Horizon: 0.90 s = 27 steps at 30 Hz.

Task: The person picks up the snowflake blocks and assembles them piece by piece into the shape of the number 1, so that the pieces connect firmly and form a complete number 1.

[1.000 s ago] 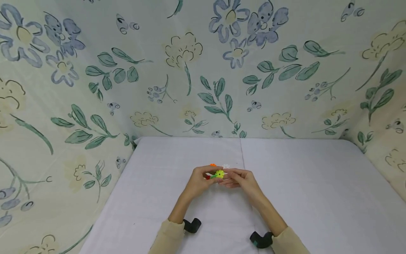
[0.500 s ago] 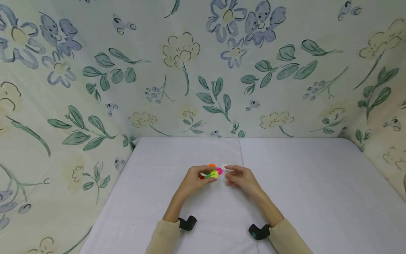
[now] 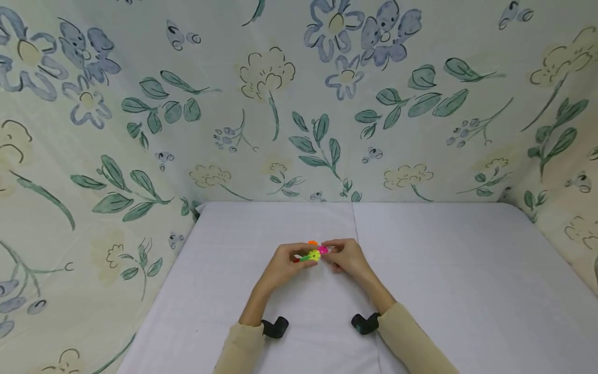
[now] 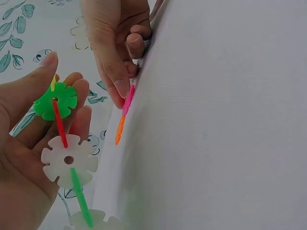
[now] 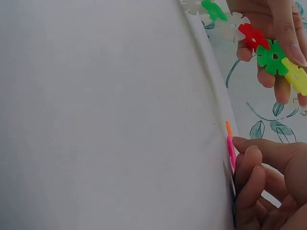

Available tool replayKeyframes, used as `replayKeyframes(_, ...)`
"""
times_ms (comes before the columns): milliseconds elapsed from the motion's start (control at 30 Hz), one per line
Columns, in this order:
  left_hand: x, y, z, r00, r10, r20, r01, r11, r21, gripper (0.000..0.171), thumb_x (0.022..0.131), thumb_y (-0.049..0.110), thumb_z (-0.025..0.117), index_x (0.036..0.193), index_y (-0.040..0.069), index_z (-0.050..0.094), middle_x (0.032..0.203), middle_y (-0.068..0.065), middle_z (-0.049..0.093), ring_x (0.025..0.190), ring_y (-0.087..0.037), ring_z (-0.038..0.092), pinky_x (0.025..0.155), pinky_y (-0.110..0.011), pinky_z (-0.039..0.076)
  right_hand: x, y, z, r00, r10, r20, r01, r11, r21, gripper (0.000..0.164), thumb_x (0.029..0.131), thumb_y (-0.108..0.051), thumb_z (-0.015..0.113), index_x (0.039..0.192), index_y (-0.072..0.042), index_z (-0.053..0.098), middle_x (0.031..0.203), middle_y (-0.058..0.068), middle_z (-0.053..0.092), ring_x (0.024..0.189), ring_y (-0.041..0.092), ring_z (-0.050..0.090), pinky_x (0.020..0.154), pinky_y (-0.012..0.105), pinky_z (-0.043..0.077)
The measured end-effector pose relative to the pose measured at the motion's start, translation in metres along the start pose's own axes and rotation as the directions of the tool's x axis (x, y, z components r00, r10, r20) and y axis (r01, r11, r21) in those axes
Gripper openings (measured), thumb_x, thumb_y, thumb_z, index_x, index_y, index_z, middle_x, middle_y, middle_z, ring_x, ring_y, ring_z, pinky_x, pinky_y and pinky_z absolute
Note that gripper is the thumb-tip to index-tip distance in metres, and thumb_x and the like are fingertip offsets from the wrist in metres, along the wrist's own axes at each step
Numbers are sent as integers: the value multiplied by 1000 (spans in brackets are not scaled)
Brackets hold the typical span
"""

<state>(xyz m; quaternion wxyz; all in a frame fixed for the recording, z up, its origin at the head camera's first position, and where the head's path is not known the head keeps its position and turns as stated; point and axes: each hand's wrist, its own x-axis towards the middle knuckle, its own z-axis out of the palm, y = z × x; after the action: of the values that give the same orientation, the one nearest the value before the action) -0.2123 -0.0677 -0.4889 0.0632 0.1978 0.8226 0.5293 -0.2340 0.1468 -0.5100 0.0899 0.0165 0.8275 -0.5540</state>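
Note:
My left hand [image 3: 282, 267] pinches the end of a chain of notched plastic snowflake discs. At that end are a yellow disc [image 5: 296, 80] and a green disc [image 5: 272, 56]; a red disc [image 5: 253, 36], a white disc [image 4: 58, 171] and further green and white discs follow. Thumb and fingers of my right hand [image 3: 351, 262] close on a pink disc [image 5: 230, 149] low over the table. An orange disc [image 4: 120, 130] lies in line with the pink one, edge to edge in the left wrist view. Much of the pink disc is hidden behind my fingers.
A white cloth covers the table [image 3: 444, 270]. Behind it hangs a flower-print curtain [image 3: 299, 104]. A black wrist device [image 3: 275, 328] sits at my left cuff and another black wrist device [image 3: 365, 323] at the right.
My right hand first drew off to the right of the chain, uncovering the pink disc, then came back left onto it. The left hand moved slightly left with the chain.

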Motion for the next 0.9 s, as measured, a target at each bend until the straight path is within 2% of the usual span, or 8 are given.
replayKeyframes(100, 0, 0, 0, 1000, 20, 1, -20, 1000, -8, 33, 91, 18, 81, 122, 11, 76, 122, -2, 76, 105, -19, 66, 84, -26, 53, -1, -2, 2, 1000, -4, -17, 4, 999, -32, 28, 85, -6, 83, 113, -6, 79, 68, 4, 64, 40, 11, 51, 44, 21, 44)
replayKeyframes(300, -1, 1, -2, 999, 45, 11, -45, 999, -21, 37, 89, 16, 83, 124, 9, 75, 122, -5, 76, 106, -21, 65, 79, -26, 54, -5, -3, 2, 999, -35, -13, 34, 996, -88, 21, 82, -5, 85, 103, -6, 79, 67, 4, 64, 44, 11, 55, 46, 21, 45)
replayKeyframes(500, 0, -3, -3, 998, 53, 43, -49, 996, -74, 39, 89, 13, 82, 126, 7, 74, 120, -8, 75, 96, -17, 65, 63, -22, 55, -10, -2, 2, 988, -154, 2, 152, 968, -200, 22, 78, -7, 88, 96, -5, 76, 75, 3, 68, 61, 11, 58, 57, 22, 46)
replayKeyframes(633, -1, -4, -3, 997, 52, 55, -46, 993, -110, 40, 88, 14, 83, 127, 6, 74, 119, -9, 75, 86, -20, 68, 62, -21, 54, -15, -4, -1, 970, -235, 54, 241, 932, -272, 22, 80, -7, 87, 97, -5, 72, 80, 3, 70, 66, 12, 57, 60, 22, 46)
replayKeyframes(700, -1, -5, -3, 997, 47, 58, -40, 992, -117, 41, 88, 14, 83, 127, 5, 73, 119, -9, 75, 84, -21, 69, 62, -21, 54, -17, -3, -3, 959, -267, 96, 284, 917, -279, 21, 83, -6, 85, 99, -6, 72, 81, 4, 70, 67, 12, 58, 60, 22, 47)
replayKeyframes(767, -1, -5, -3, 997, 44, 57, -37, 992, -117, 40, 88, 14, 83, 126, 5, 74, 119, -10, 75, 84, -21, 69, 63, -21, 54, -20, -2, -7, 952, -279, 125, 303, 916, -263, 18, 86, -6, 82, 101, -8, 73, 81, 4, 71, 68, 11, 59, 62, 22, 49)
replayKeyframes(900, -1, -4, -3, 998, 33, 51, -27, 993, -113, 40, 88, 14, 83, 125, 5, 74, 120, -11, 75, 88, -20, 68, 64, -21, 55, -25, 4, -14, 952, -275, 137, 295, 943, -157, 17, 91, -5, 77, 107, -9, 76, 88, 8, 72, 74, 12, 68, 68, 22, 56)
